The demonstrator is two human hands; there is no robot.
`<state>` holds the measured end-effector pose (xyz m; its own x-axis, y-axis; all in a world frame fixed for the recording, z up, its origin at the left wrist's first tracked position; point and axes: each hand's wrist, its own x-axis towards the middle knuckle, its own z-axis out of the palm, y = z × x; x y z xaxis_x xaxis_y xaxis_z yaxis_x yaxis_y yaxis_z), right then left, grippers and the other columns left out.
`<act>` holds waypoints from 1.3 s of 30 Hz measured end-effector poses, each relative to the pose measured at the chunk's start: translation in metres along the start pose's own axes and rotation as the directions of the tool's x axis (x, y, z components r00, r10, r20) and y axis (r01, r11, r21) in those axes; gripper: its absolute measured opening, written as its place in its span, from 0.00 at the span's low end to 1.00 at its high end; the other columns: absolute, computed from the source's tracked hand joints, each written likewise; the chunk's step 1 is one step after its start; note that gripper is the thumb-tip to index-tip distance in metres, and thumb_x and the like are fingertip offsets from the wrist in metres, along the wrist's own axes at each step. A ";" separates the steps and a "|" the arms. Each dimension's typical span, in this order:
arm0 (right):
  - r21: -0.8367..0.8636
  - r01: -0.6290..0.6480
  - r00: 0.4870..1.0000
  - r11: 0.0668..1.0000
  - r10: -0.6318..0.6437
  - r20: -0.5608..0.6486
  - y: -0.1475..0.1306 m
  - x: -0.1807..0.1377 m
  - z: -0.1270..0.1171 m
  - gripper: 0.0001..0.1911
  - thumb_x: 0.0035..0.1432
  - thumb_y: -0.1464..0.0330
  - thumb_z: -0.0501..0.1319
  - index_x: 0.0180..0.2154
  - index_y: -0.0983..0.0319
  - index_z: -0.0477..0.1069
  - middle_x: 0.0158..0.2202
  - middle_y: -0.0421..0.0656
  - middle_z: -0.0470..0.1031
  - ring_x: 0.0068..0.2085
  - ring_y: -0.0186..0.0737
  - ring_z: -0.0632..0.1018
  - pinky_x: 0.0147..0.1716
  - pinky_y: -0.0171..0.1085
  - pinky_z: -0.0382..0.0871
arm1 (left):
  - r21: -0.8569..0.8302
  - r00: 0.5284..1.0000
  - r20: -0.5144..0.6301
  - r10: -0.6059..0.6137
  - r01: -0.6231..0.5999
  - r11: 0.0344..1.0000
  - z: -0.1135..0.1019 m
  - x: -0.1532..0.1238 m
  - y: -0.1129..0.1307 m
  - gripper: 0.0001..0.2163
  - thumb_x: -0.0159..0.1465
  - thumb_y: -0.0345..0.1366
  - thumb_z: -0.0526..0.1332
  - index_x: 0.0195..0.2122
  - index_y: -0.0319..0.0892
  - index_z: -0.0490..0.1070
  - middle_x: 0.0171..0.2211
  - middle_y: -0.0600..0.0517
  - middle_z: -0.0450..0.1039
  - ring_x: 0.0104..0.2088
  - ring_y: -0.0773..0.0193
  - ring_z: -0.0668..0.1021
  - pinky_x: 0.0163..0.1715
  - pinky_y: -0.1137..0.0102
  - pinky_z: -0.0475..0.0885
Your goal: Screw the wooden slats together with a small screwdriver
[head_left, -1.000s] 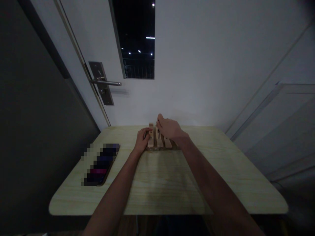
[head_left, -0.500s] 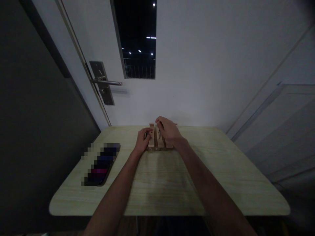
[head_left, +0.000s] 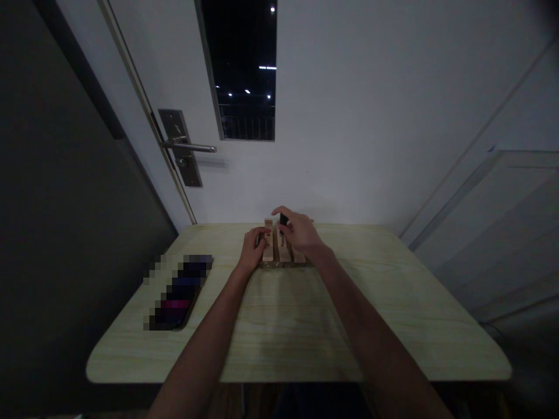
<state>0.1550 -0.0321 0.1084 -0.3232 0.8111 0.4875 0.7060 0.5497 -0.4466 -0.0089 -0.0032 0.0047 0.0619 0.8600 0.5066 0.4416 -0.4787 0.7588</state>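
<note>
A small wooden rack (head_left: 283, 251) with upright slats side by side lies at the far edge of the table. My left hand (head_left: 253, 247) is closed on its left side, fingertips on the leftmost slat (head_left: 268, 251), which has small dark holes. My right hand (head_left: 302, 230) is over the middle and right slats. Between its thumb and fingers is a screwdriver (head_left: 283, 220) with a black handle, its metal shaft pointing down onto the middle slat. The right hand covers much of the right slat, and the screwdriver's tip is too small to make out.
The rack stands on a pale wood-grain table (head_left: 393, 314) against a white door. A phone (head_left: 183, 297), partly pixelated, lies at the table's left. A metal door handle (head_left: 192, 146) juts out above the table's far left.
The fingers of my right hand have loosened and lifted a little, so the screwdriver's black handle now shows. My left hand has stayed in place on the rack.
</note>
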 end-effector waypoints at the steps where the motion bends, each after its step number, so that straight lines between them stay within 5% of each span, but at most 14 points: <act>1: -0.005 -0.005 1.000 1.000 0.005 -0.022 0.002 0.000 0.001 0.12 0.55 0.73 0.57 0.43 0.58 0.68 0.31 0.41 0.74 0.32 0.38 0.73 0.35 0.36 0.63 | 0.001 1.000 0.000 0.003 -0.003 1.000 0.000 0.000 0.000 0.12 0.58 0.33 0.52 0.42 0.43 0.70 0.47 0.48 0.70 0.49 0.57 0.70 0.45 0.62 0.69; 6: 0.007 -0.010 0.995 1.000 0.011 -0.095 0.013 0.002 0.008 0.05 0.55 0.67 0.60 0.36 0.60 0.69 0.32 0.42 0.74 0.32 0.37 0.73 0.34 0.36 0.64 | 0.006 1.000 0.000 0.002 -0.002 1.000 -0.001 -0.001 0.003 0.12 0.59 0.33 0.52 0.42 0.43 0.70 0.47 0.48 0.70 0.48 0.57 0.70 0.45 0.62 0.69; 13: 0.204 0.051 0.997 0.978 -0.039 -0.062 0.019 -0.003 0.013 0.22 0.56 0.73 0.53 0.54 0.63 0.60 0.41 0.48 0.74 0.39 0.40 0.75 0.42 0.39 0.67 | 0.003 1.000 -0.001 -0.025 0.025 1.000 -0.002 -0.002 0.007 0.12 0.58 0.33 0.53 0.42 0.43 0.70 0.47 0.48 0.70 0.49 0.57 0.69 0.47 0.61 0.68; 19: 0.238 0.072 0.997 0.969 -0.061 -0.054 0.019 -0.006 0.009 0.23 0.58 0.73 0.52 0.56 0.61 0.60 0.40 0.46 0.75 0.37 0.38 0.75 0.40 0.39 0.68 | 0.001 1.000 -0.010 -0.019 0.019 1.000 0.000 -0.001 0.005 0.12 0.58 0.32 0.53 0.41 0.44 0.70 0.46 0.50 0.71 0.49 0.57 0.70 0.48 0.61 0.67; 29: 0.246 -0.042 0.991 0.968 0.072 -0.114 0.017 -0.004 0.013 0.11 0.54 0.65 0.62 0.41 0.58 0.69 0.33 0.40 0.76 0.31 0.37 0.76 0.35 0.37 0.69 | 0.008 1.000 0.000 -0.007 0.007 1.000 -0.001 0.000 0.005 0.12 0.58 0.32 0.53 0.41 0.43 0.70 0.46 0.49 0.71 0.49 0.57 0.70 0.48 0.60 0.67; 35: 0.285 0.053 0.985 0.957 -0.004 -0.171 0.023 -0.005 0.022 0.15 0.57 0.66 0.59 0.48 0.59 0.66 0.44 0.46 0.74 0.42 0.40 0.76 0.44 0.40 0.68 | 0.000 1.000 -0.007 -0.013 0.013 1.000 0.001 0.001 0.002 0.12 0.57 0.31 0.53 0.41 0.42 0.70 0.45 0.48 0.71 0.48 0.57 0.70 0.48 0.60 0.67; 39: 0.345 0.044 0.995 0.938 -0.012 -0.095 0.024 -0.008 0.022 0.17 0.60 0.65 0.55 0.52 0.56 0.63 0.43 0.44 0.75 0.43 0.40 0.76 0.43 0.40 0.69 | 0.016 1.000 0.006 -0.002 0.002 1.000 0.000 0.001 0.004 0.12 0.57 0.30 0.53 0.41 0.42 0.70 0.45 0.48 0.71 0.48 0.57 0.70 0.48 0.61 0.67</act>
<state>0.1607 -0.0208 0.0769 -0.2701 0.7821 0.5616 0.4303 0.6199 -0.6562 -0.0071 -0.0047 0.0083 0.0663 0.8621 0.5024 0.4558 -0.4741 0.7533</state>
